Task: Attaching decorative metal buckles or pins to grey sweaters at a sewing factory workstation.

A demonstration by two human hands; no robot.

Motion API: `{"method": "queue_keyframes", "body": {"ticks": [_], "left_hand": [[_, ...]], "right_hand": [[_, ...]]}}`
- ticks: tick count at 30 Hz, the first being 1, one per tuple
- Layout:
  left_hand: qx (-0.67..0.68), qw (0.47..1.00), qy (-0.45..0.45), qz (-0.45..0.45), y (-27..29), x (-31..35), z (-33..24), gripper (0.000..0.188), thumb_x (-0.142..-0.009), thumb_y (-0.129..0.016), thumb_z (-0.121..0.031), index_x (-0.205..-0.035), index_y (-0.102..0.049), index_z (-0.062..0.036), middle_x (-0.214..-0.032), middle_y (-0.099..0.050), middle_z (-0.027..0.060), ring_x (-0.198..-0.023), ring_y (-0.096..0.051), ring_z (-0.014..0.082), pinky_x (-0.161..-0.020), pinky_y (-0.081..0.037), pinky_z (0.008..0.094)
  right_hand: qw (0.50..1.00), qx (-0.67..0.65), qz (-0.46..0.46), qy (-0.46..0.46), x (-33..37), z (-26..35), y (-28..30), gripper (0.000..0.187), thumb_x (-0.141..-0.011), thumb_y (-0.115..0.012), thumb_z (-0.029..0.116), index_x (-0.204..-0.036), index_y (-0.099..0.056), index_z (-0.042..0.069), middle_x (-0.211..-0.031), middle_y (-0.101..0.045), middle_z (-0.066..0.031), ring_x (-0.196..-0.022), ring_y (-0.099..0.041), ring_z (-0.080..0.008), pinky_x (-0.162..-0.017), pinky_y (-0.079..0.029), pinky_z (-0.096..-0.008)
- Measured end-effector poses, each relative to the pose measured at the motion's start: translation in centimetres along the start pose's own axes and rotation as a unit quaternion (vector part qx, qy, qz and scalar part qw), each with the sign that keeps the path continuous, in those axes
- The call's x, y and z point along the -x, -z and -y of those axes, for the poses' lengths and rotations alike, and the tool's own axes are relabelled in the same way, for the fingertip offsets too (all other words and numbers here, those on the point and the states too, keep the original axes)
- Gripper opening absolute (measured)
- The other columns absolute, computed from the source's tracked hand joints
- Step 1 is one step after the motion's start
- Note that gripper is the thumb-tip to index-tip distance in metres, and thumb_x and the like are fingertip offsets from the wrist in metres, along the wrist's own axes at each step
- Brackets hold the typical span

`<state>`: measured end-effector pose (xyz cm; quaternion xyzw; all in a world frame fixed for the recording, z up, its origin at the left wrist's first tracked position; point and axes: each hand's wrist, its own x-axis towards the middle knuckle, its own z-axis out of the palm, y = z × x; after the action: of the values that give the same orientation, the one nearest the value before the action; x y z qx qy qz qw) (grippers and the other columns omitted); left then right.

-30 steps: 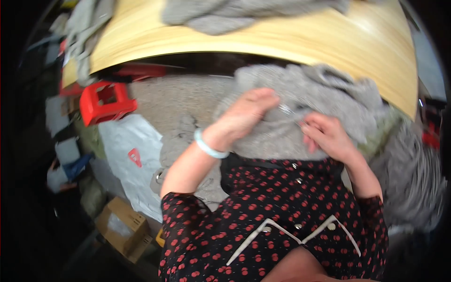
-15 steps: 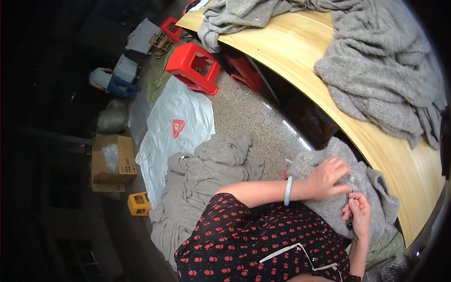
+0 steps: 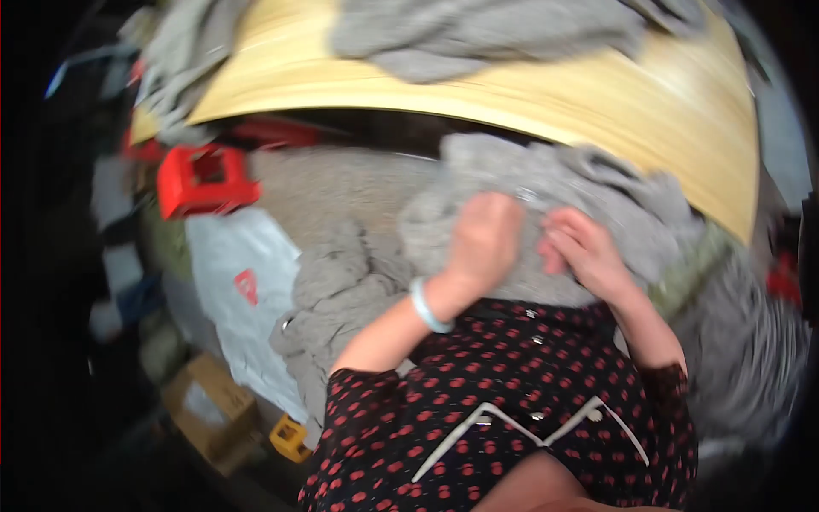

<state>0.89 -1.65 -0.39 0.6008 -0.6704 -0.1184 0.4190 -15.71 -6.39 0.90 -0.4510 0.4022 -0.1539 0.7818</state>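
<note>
Well, the left hand is over the knit, fingers curled and blurred; I can't tell what, if anything, it grips. Beside it, the right hand has its fingers drawn in, nearly closed, its hold equally unclear. For such close fingerwork, cloth is probably best spread flat and steadied near the fingertips. The knit lies between blouse and table, long axis roughly left to right; which end leads can't be told.
</note>
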Motion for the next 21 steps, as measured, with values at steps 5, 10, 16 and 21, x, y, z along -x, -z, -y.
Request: {"method": "queue_keyframes", "body": {"ticks": [5,10,16,21], "left_hand": [[0.107,0.978,0.170,0.058,0.0,-1.4,0.3,0.007,-0.084,-0.051,-0.003,-0.082,-0.044,-0.0014,-0.059,-0.048,0.0098,-0.048,-0.047,0.0200,-0.046,-0.038,0.0305],[0.123,0.967,0.203,0.096,0.1,-1.6,0.3,0.017,-0.075,-0.065,-0.005,-0.085,-0.053,-0.0004,-0.059,-0.048,0.0066,-0.049,-0.045,0.0156,-0.047,-0.039,0.0276],[-0.032,0.998,0.025,0.040,-0.6,-1.4,-0.1,0.021,-0.066,-0.070,-0.005,-0.084,-0.060,-0.0044,-0.058,-0.049,0.0056,-0.053,-0.049,0.0201,-0.050,-0.040,0.0292],[-0.127,0.990,-0.037,0.046,-1.1,-1.0,-0.4,0.022,-0.069,-0.068,-0.006,-0.091,-0.062,-0.0057,-0.067,-0.051,0.0052,-0.058,-0.049,0.0206,-0.054,-0.040,0.0325]], "right_hand": [[0.999,-0.018,-0.011,-0.024,-0.6,0.1,0.7,0.015,-0.090,-0.045,0.012,-0.101,-0.049,0.002,-0.075,-0.057,-0.0028,-0.054,-0.051,-0.0057,-0.049,-0.041,-0.0195],[1.000,-0.016,-0.012,-0.022,-0.4,0.1,1.0,0.015,-0.090,-0.045,0.011,-0.101,-0.049,0.002,-0.075,-0.057,-0.0025,-0.053,-0.050,-0.0051,-0.047,-0.040,-0.0187],[1.000,0.013,-0.022,-0.014,-0.3,0.3,0.8,0.014,-0.089,-0.044,0.010,-0.100,-0.050,0.002,-0.072,-0.055,-0.0014,-0.052,-0.047,-0.0044,-0.047,-0.039,-0.0181],[0.998,0.043,-0.036,0.017,-0.3,-0.3,0.5,0.013,-0.085,-0.043,0.007,-0.094,-0.051,0.002,-0.069,-0.055,-0.0015,-0.050,-0.047,-0.0055,-0.046,-0.038,-0.0203]]}}
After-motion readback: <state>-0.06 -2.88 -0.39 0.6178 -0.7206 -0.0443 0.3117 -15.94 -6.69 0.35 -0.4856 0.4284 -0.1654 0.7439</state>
